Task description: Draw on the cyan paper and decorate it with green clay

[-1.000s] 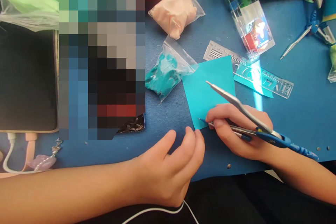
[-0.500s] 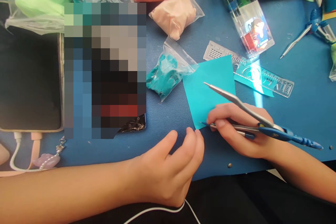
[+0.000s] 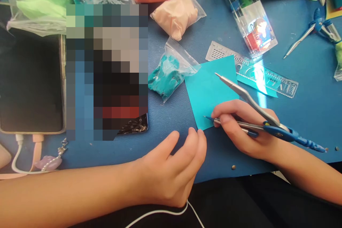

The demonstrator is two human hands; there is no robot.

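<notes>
My right hand (image 3: 245,131) is closed on a drawing compass (image 3: 280,133), pinching the leg that carries a blue pencil lead. The tip of that leg hangs over or touches the lower part of a turquoise paper square (image 3: 213,85); contact cannot be made out. The compass's other metal leg points up and left above the sheet. My left hand (image 3: 179,167) rests at the sheet's lower left corner, its fingers apart and slightly curled, holding nothing. Behind the paper lies a clear plastic ruler (image 3: 283,83), partly covered by the sheet.
A zip bag of teal clay (image 3: 167,74) touches the paper's left edge. Bags of peach clay (image 3: 176,16) and green clay (image 3: 37,1) lie at the back. A clear box (image 3: 253,21), a second compass (image 3: 317,25) and phones (image 3: 30,85) surround the work area. A white cable (image 3: 157,212) runs below.
The compass legs have shifted slightly, the lead tip moving up onto the paper and the other leg tip moving right and up. My left hand stays nearly in place.
</notes>
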